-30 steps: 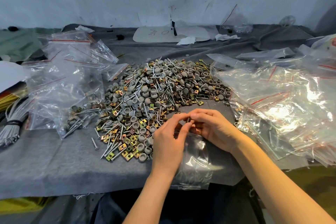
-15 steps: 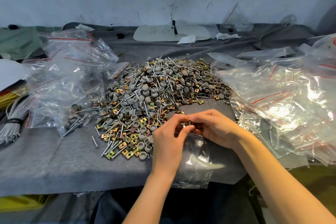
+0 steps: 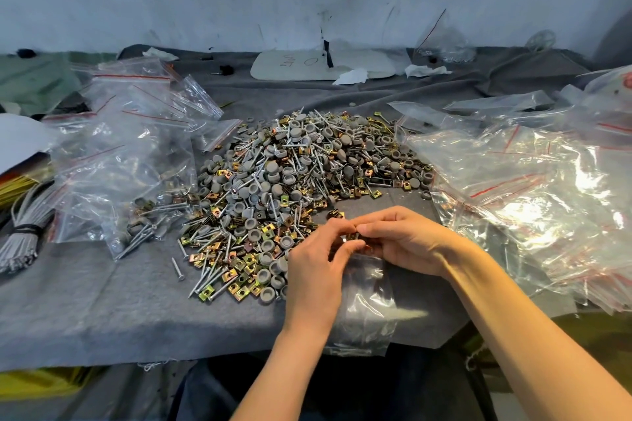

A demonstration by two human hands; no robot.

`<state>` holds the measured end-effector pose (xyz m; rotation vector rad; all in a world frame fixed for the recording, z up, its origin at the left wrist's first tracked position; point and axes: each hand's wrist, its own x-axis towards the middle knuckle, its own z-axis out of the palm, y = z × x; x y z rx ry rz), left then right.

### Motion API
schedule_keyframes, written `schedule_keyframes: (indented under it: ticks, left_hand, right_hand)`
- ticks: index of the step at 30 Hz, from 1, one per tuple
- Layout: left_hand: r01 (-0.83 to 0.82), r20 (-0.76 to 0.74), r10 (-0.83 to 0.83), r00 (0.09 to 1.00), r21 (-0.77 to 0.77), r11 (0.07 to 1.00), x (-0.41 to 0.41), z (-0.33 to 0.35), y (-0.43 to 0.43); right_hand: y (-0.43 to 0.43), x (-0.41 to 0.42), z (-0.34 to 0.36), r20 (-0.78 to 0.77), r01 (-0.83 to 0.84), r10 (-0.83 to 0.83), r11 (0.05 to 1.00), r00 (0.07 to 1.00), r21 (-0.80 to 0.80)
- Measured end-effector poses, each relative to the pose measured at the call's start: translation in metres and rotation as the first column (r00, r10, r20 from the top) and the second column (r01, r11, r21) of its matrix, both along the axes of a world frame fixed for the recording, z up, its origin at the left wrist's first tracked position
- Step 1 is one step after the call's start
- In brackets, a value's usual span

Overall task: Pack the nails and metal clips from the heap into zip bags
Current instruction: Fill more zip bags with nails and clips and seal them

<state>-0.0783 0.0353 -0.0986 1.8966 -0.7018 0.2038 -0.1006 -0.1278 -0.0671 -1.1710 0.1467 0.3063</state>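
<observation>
A big heap (image 3: pixel 294 181) of silver nails, brass-coloured metal clips and grey caps lies on the grey felt in the middle. Just in front of it, my left hand (image 3: pixel 318 270) and my right hand (image 3: pixel 403 243) meet at the mouth of a clear zip bag (image 3: pixel 367 304) that lies toward the table's front edge. Both hands pinch the bag's top, and a small brass clip (image 3: pixel 352 236) shows between the fingertips. Which hand holds the clip I cannot tell.
Filled and empty zip bags (image 3: pixel 119 154) pile up at the left, and a large stack of empty red-striped bags (image 3: pixel 533 188) lies at the right. A bundle of grey ties (image 3: pixel 24 236) sits at the far left. A white board (image 3: pixel 321 63) lies by the wall.
Both hands stay at the bag's mouth; the fingers have shifted slightly and the clip sits between the fingertips. The heap and the bags have not moved.
</observation>
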Motion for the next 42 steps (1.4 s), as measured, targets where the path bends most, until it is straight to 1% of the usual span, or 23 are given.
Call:
schedule_keyframes:
  ticks: [2, 4, 7, 9, 13, 15, 18, 25, 30, 32, 39, 42]
  left_hand:
    - [-0.011, -0.014, 0.010, 1.000, -0.020, 1.000, 0.001, 0.001, 0.000]
    - [-0.021, -0.032, 0.019, 0.999, -0.053, 0.998, 0.003, 0.003, -0.001]
    - [-0.020, -0.052, 0.020, 0.998, 0.002, 1.000, 0.004, 0.003, -0.002]
    - [-0.022, -0.065, 0.023, 0.998, 0.013, 1.000, 0.005, 0.002, -0.002]
    - [-0.063, -0.053, 0.067, 0.996, 0.064, 0.996, 0.004, 0.000, -0.001]
    - [-0.096, -0.043, 0.100, 0.994, 0.082, 0.992, 0.003, 0.000, -0.001]
    - [-0.093, -0.057, 0.099, 0.993, 0.090, 0.992, 0.003, 0.001, -0.001]
    - [-0.082, -0.066, 0.088, 0.994, 0.081, 0.993, 0.002, 0.004, -0.002]
    - [-0.066, -0.086, 0.072, 0.994, 0.070, 0.995, 0.000, 0.003, -0.002]
    - [-0.067, -0.089, 0.072, 0.993, 0.062, 0.996, 0.000, 0.004, -0.001]
    - [-0.042, -0.129, 0.047, 0.990, 0.043, 0.998, 0.001, 0.007, 0.000]
    - [-0.027, -0.151, 0.031, 0.988, 0.028, 0.999, 0.001, 0.008, 0.000]
  right_hand:
    - [0.001, -0.002, -0.004, 0.011, 0.030, -0.031, 0.999, 0.999, 0.021]
    - [0.004, -0.004, -0.009, 0.056, 0.102, -0.103, 0.994, 0.993, 0.026]
    - [0.009, -0.008, -0.013, 0.166, 0.198, -0.197, 0.980, 0.966, 0.008]
    - [0.011, -0.009, -0.014, 0.205, 0.251, -0.245, 0.968, 0.948, -0.001]
    - [0.015, -0.010, -0.016, 0.241, 0.303, -0.286, 0.952, 0.927, -0.034]
    - [0.015, -0.011, -0.018, 0.263, 0.325, -0.293, 0.942, 0.920, -0.087]
    - [0.015, -0.012, -0.019, 0.287, 0.351, -0.304, 0.928, 0.909, -0.128]
    - [0.016, -0.012, -0.019, 0.289, 0.360, -0.313, 0.924, 0.905, -0.129]
    - [0.017, -0.013, -0.018, 0.318, 0.390, -0.308, 0.890, 0.897, -0.238]
    - [0.018, -0.013, -0.018, 0.320, 0.395, -0.311, 0.885, 0.895, -0.245]
    - [0.016, -0.009, -0.020, 0.266, 0.364, -0.317, 0.920, 0.910, -0.147]
    - [0.015, -0.009, -0.017, 0.237, 0.335, -0.309, 0.939, 0.921, -0.076]
